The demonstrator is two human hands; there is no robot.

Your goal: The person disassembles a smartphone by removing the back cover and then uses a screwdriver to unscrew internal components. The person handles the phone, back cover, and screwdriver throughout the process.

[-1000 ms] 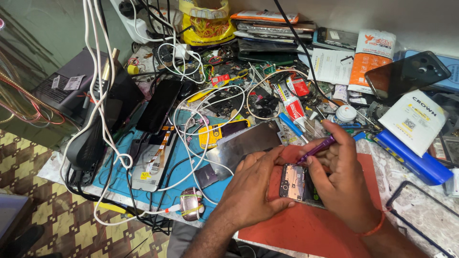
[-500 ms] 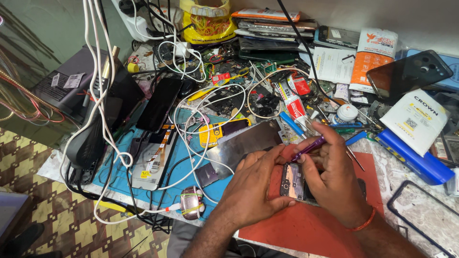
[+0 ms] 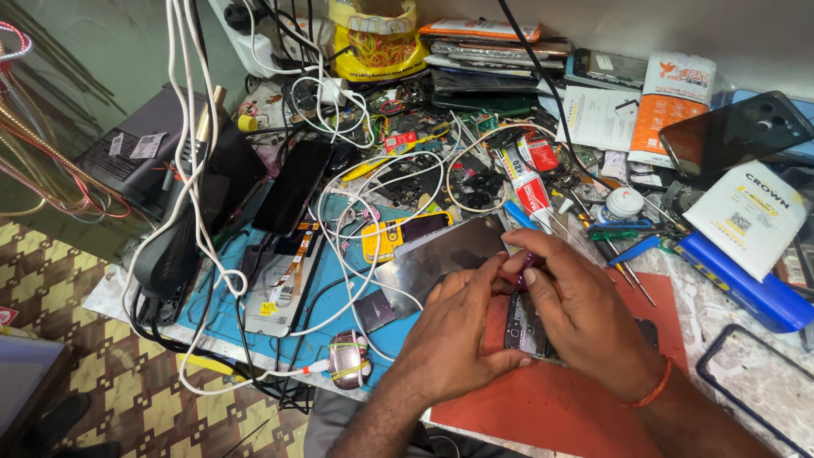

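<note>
On the red mat, an opened phone, circuitry bare, both hands' grip clamped: left hand, right hand

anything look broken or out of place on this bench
Yes. The phone under both hands lies opened, its circuit board bare, on the red mat. Beside it, a loose screen panel lies askew over white cables. Another opened phone lies on the blue mat.

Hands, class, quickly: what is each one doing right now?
Left hand: closed on the opened phone, steadying it on the red mat.
Right hand: pinching a purple tool.
</note>
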